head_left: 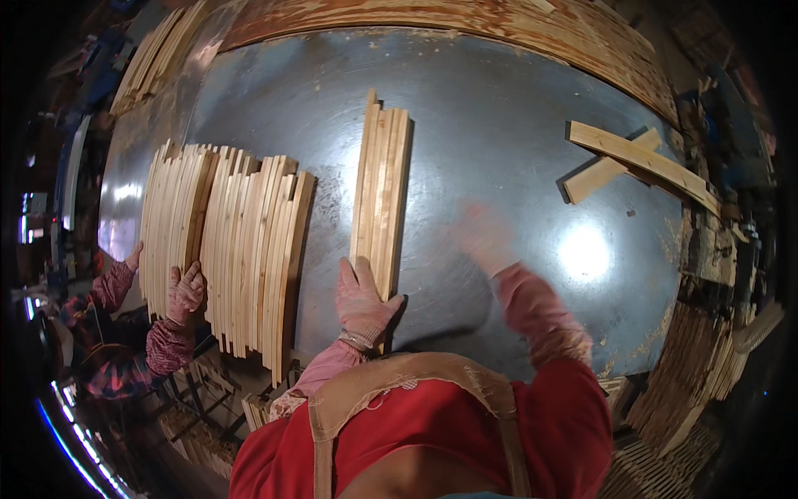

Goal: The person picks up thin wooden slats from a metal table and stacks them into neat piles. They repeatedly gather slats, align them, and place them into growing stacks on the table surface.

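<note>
My left hand (362, 301), in a pale knit glove, grips the near end of a narrow bundle of wooden strips (384, 183). Its fingers lie over the top and its thumb is at the right side. The strips lie side by side on the metal tabletop (474, 100), their far ends uneven. To the right of the bundle, my right hand (482, 236) is over the bare metal, smeared by motion. Its fingers cannot be made out, and nothing shows in it.
A co-worker's gloved hands (184, 293) hold a wide row of wooden strips (249, 249) at the left. Two crossed boards (640, 158) lie at the far right. Plywood (465, 21) borders the far edge; stacked wood (677, 366) stands at lower right.
</note>
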A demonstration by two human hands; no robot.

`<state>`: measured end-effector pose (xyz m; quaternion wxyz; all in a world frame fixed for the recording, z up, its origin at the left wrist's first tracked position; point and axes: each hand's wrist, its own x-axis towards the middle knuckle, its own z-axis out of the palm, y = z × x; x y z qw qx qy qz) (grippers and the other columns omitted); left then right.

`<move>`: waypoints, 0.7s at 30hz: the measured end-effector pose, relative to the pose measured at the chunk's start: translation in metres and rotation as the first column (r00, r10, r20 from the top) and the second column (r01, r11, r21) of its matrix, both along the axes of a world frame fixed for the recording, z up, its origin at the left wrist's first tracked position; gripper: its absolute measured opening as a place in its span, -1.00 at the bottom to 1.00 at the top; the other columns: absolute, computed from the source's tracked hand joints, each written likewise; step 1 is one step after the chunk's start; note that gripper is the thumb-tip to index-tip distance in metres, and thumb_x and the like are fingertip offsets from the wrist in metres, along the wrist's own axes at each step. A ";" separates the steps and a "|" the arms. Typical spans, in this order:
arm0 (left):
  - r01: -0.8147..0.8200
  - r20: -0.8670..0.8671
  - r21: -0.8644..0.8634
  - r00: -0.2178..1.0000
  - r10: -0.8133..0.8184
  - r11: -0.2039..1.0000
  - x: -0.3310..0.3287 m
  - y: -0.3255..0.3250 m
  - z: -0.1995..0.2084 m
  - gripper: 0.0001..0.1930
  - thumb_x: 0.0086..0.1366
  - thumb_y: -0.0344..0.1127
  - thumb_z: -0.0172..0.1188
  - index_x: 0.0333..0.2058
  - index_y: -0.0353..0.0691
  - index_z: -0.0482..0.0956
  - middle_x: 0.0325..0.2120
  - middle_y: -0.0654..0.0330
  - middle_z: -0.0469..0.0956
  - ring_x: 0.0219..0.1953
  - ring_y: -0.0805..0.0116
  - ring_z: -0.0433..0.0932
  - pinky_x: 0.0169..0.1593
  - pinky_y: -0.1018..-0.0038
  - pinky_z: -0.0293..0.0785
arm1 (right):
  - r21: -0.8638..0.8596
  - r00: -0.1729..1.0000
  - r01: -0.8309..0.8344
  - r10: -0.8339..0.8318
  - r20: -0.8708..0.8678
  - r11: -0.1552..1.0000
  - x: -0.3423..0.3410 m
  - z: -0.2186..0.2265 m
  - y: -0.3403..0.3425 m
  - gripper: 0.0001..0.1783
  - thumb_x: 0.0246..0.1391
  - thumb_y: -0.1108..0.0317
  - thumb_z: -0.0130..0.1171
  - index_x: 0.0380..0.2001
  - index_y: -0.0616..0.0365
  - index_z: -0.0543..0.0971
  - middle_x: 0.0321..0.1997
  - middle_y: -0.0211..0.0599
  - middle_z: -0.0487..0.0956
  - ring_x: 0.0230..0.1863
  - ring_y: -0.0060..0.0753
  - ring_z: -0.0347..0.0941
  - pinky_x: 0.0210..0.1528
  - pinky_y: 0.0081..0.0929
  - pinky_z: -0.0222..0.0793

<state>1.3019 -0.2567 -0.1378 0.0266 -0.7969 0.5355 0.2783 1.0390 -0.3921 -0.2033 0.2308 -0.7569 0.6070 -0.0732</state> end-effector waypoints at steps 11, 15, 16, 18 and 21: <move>-0.046 -0.632 0.541 -0.681 0.370 0.840 0.109 -0.006 -0.026 0.02 0.22 -0.06 0.51 0.51 -0.41 0.19 0.39 -0.27 0.41 0.35 -0.23 0.51 0.34 -0.19 0.55 | -0.368 0.546 0.738 -0.821 -0.167 0.566 -0.187 -0.050 -0.087 -0.19 0.19 0.12 0.35 0.40 0.20 0.30 0.45 0.00 0.38 0.45 0.16 0.29 0.41 0.05 0.42; -0.148 -0.523 0.534 -0.832 0.187 0.832 0.071 -0.030 -0.006 -0.02 0.31 0.15 0.43 0.46 -0.41 0.26 0.19 -0.37 0.47 0.08 -0.30 0.67 -0.04 -0.08 0.83 | -0.339 0.625 0.704 -0.771 -0.123 0.625 -0.191 -0.049 -0.030 -0.21 0.13 0.31 0.31 0.40 0.18 0.29 0.42 0.06 0.38 0.42 0.18 0.33 0.37 0.08 0.44; -0.151 -0.531 0.515 -0.829 0.176 0.844 0.071 -0.028 -0.012 -0.01 0.31 0.15 0.43 0.47 -0.41 0.25 0.19 -0.38 0.47 0.09 -0.30 0.66 -0.03 -0.08 0.83 | -0.312 0.656 0.684 -0.743 -0.132 0.660 -0.181 -0.042 -0.009 -0.20 0.12 0.33 0.32 0.41 0.16 0.28 0.42 0.06 0.38 0.42 0.17 0.33 0.37 0.08 0.44; -0.152 -0.549 0.432 -0.826 0.126 0.889 0.075 -0.026 -0.028 0.01 0.30 0.15 0.45 0.47 -0.44 0.22 0.16 -0.42 0.46 0.10 -0.31 0.64 -0.02 -0.09 0.82 | -0.278 0.713 0.646 -0.692 -0.115 0.711 -0.156 -0.031 0.028 -0.19 0.10 0.36 0.33 0.42 0.14 0.29 0.41 0.05 0.38 0.41 0.16 0.34 0.37 0.05 0.44; -0.106 -0.482 0.372 -0.871 0.094 0.922 0.075 -0.029 -0.026 0.03 0.33 0.15 0.42 0.50 -0.44 0.15 0.27 -0.39 0.35 0.20 -0.24 0.56 0.17 -0.04 0.73 | -0.302 0.768 0.589 -0.636 -0.082 0.750 -0.136 -0.033 0.075 -0.21 0.07 0.39 0.35 0.40 0.11 0.34 0.40 0.01 0.39 0.40 0.15 0.34 0.38 0.00 0.44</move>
